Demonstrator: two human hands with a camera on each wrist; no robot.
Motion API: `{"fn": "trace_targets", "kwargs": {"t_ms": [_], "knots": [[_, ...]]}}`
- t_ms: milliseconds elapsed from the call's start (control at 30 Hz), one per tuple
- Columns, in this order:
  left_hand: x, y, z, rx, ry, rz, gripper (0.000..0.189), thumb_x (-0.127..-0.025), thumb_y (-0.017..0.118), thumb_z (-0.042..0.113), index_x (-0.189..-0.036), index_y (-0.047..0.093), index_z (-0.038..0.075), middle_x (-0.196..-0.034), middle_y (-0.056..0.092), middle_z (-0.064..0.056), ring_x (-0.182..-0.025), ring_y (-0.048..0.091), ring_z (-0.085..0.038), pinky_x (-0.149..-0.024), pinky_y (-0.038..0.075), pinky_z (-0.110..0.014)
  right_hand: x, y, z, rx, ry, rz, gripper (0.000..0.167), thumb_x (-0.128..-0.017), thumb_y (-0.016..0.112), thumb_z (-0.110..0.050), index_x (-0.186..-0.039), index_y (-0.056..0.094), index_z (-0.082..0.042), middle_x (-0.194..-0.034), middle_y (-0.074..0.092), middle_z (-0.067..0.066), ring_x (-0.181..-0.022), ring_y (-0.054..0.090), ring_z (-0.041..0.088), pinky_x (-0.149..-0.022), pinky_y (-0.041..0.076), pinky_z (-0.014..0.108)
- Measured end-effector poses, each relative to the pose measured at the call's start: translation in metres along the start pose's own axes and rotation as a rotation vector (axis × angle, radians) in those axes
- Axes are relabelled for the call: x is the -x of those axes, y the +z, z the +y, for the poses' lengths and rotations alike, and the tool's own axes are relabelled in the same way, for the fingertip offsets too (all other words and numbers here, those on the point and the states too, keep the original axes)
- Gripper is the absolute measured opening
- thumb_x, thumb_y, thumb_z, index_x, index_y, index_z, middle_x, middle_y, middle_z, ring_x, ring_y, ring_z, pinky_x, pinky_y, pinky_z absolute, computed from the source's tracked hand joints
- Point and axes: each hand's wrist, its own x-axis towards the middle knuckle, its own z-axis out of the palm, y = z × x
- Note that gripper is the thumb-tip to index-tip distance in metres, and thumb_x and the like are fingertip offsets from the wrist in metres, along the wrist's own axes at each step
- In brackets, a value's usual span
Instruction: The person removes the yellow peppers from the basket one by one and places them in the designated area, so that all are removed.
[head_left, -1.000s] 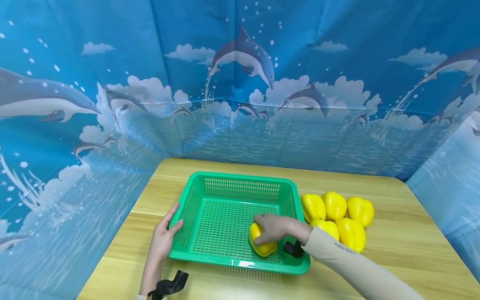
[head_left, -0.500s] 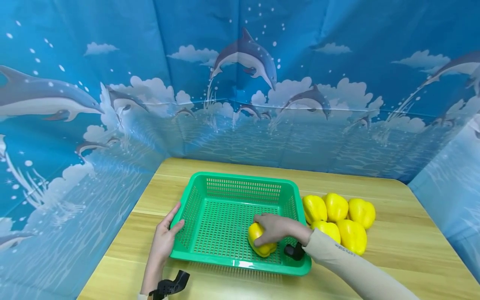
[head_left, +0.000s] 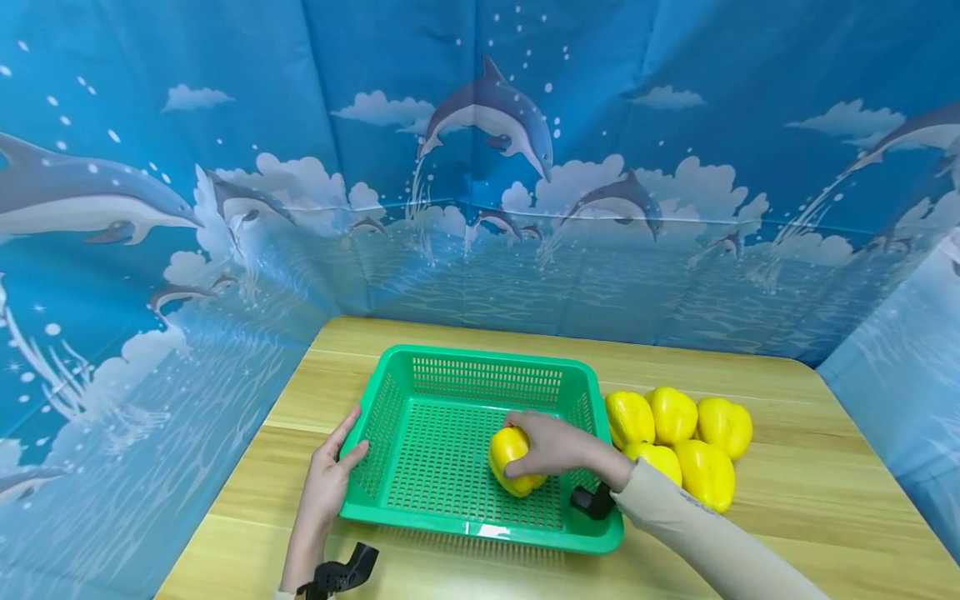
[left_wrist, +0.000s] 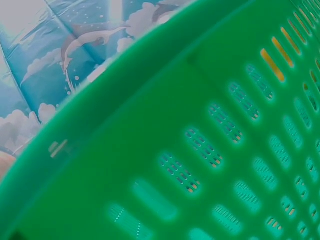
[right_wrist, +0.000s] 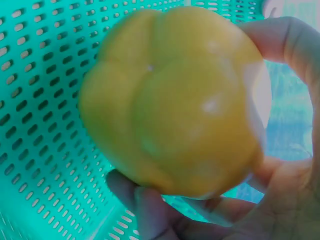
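My right hand (head_left: 553,444) grips a yellow bell pepper (head_left: 507,450) from above, in the right half of a green plastic basket (head_left: 431,458). In the right wrist view the pepper (right_wrist: 190,110) shows its lobed end, with the thumb and fingers (right_wrist: 155,215) around its sides and the basket's slotted wall behind. My left hand (head_left: 327,477) holds the basket's left side, thumb over the rim and fingers along the outside. The left wrist view is mostly filled by the basket's wall (left_wrist: 150,135), with yellow showing through a few slots.
Several more yellow bell peppers (head_left: 702,473) lie bunched on the wooden table (head_left: 810,467), close to the basket's right side. A blue curtain (head_left: 480,275) printed with dolphins rises behind the table and along both sides. Each wrist wears a black camera mount (head_left: 341,575).
The right hand has shifted the pepper slightly left and farther back within the basket, tilting it a little. The left hand and the basket have stayed in place.
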Motion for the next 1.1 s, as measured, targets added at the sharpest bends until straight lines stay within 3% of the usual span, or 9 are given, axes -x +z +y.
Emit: {"fn": "trace_targets", "kwargs": {"t_ms": [300,700,1100], "knots": [[0.0,0.001,0.001,0.011,-0.018,0.003,0.053,-0.099,0.048,0.007,-0.149,0.03,0.006,-0.154,0.021,-0.008,-0.142,0.009,-0.026,-0.112,0.01,-0.048,0.006,-0.009,-0.002,-0.043,-0.037,0.162,0.047,-0.073,0.074,-0.03,-0.113,0.054,-0.016,-0.093,0.053,-0.003,-0.072,0.05,0.017,-0.055,0.046,0.032],[0.0,0.0,0.002,0.013,-0.022,0.004,0.053,-0.099,0.049,0.008,-0.149,0.03,0.007,-0.155,0.02,-0.01,-0.142,0.008,-0.027,-0.112,0.007,-0.049,0.015,-0.022,-0.008,-0.127,-0.067,0.366,0.048,-0.074,0.076,-0.027,-0.116,0.054,-0.019,-0.106,0.051,-0.002,-0.081,0.051,0.018,-0.062,0.048,0.033],[0.0,0.001,0.003,0.015,-0.024,0.003,0.053,-0.099,0.049,0.008,-0.149,0.03,0.007,-0.155,0.021,-0.009,-0.142,0.009,-0.026,-0.112,0.009,-0.048,0.038,-0.035,-0.009,-0.215,-0.09,0.506,0.054,-0.078,0.077,-0.024,-0.125,0.05,-0.017,-0.121,0.047,0.005,-0.087,0.05,0.022,-0.068,0.048,0.036]]}}
